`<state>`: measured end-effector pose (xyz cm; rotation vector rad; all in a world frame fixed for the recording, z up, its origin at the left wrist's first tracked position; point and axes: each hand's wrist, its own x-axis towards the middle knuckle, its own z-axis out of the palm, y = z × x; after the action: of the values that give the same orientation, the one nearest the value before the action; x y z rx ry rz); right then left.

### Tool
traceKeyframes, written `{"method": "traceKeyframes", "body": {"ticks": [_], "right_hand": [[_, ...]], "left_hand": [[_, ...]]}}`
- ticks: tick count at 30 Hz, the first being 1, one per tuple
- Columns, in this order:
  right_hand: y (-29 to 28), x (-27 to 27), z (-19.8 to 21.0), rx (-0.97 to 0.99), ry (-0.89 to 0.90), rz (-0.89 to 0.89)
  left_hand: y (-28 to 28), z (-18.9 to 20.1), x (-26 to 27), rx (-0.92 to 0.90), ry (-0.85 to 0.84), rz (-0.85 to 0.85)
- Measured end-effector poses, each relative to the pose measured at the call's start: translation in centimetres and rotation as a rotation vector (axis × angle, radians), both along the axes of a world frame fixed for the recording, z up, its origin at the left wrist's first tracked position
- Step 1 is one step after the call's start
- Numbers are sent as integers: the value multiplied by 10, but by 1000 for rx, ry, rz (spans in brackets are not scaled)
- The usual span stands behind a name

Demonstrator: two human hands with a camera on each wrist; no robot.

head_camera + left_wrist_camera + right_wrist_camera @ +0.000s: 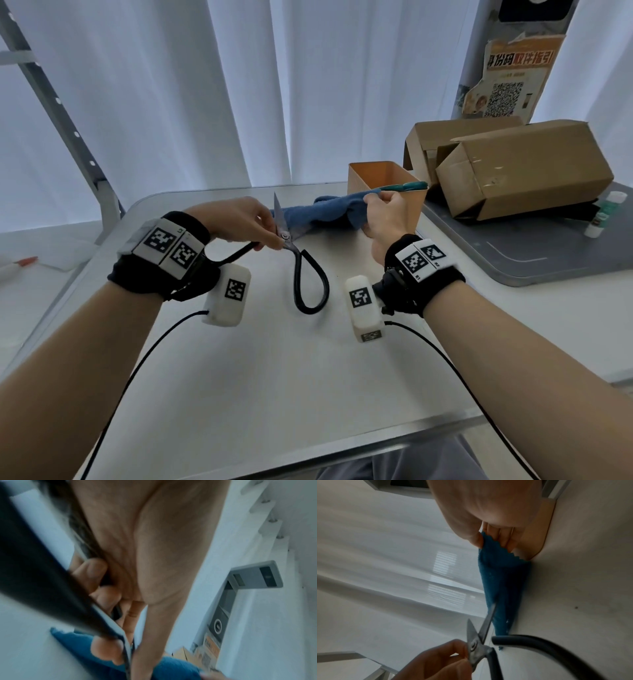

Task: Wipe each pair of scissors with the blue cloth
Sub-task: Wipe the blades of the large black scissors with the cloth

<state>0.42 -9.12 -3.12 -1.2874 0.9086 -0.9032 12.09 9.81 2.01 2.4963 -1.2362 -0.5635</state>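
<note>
1. Head view: left hand (239, 222) pinching black-handled scissors (301, 260) at the pivot, thumb and fingertips curled round the metal just below the blades.
2. Blades spread apart: 1 pointing up and away, the other running right into the blue cloth (325, 212).
3. Both black loop handles hanging toward the body, 1 in plain sight over the white table (274, 377), the other passing under the left wrist.
4. Right hand (383, 216) gripping the blue cloth, fingers curled round its bunched right end; cloth stretched leftward over the lower blade.
5. Right wrist view: thumb and fingers pinching the zigzag-cut edge of the cloth (501, 577); 1 blade (488, 623) disappearing into the fabric; left fingertips (453, 654) clamped at the pivot screw.
6. Left wrist view: blurred; fingers (96, 573) curled against a dark handle, blue cloth (77, 641) lying beyond on the table.
7. Orange container (383, 181) just behind the right hand, with teal-handled scissors (407, 186) resting across its rim.
8. Cardboard boxes (520, 168) on a grey tray (548, 253) to the right, well apart from the hands; small white bottles (603, 216) beside them.
</note>
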Motion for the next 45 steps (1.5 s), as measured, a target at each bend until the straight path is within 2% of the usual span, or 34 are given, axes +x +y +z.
{"method": "traceKeyframes", "body": {"ticks": [5,12,16,18,23,26,31,40,45], "right_hand": [[-7,4,1,56,-72,26],[-1,6,-18,308,-308,103],[-1,5,-21,447,-482,31],[-4,4,-21,458,-524,32],[4,4,-18,463,-531,269],[13,2,-17,520,-593,434],[19,0,-22,620,-652,612],[17,8,-33,484,-585,641],[20,6,-37,334,-437,715]], "left_hand": [[10,13,17,-123,48,18],[16,19,30,-139,166,30],[25,24,36,-59,175,-7],[30,25,40,-17,174,-28],[25,20,41,-108,209,36],[13,14,36,-137,232,69],[-5,10,28,-141,226,41],[-23,10,22,-118,241,-36],[-30,8,18,-101,194,-68]]}}
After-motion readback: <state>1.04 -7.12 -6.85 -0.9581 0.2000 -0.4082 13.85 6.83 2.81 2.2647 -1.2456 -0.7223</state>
